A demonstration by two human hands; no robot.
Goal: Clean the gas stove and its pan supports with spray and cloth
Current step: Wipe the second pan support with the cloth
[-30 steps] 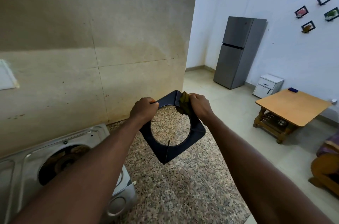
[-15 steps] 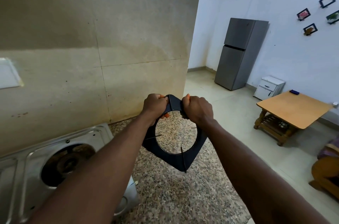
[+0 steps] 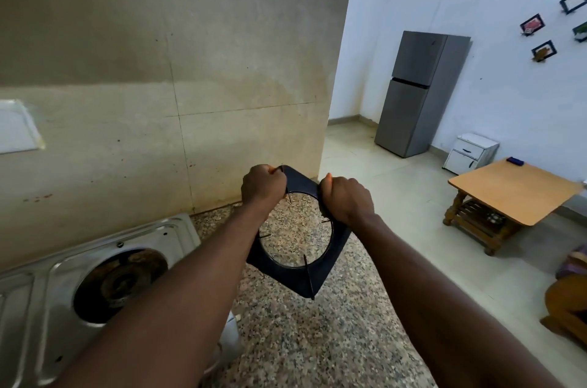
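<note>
Hands (image 3: pixel 263 186) (image 3: pixel 346 200) on dark pan support (image 3: pixel 295 279) (square, round-holed)

home kitchen | gas stove (image 3: pixel 95 279) | granite counter (image 3: pixel 301 340) | fridge (image 3: pixel 416 92)

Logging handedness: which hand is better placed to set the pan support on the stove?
Probably left: the left hand grips the pan support on the stove side; the right hand grips farther away.

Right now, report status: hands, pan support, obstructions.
Left hand, right hand both grip pan support, held over countertop. Stove burner uncovered. No obstruction seen.
</note>
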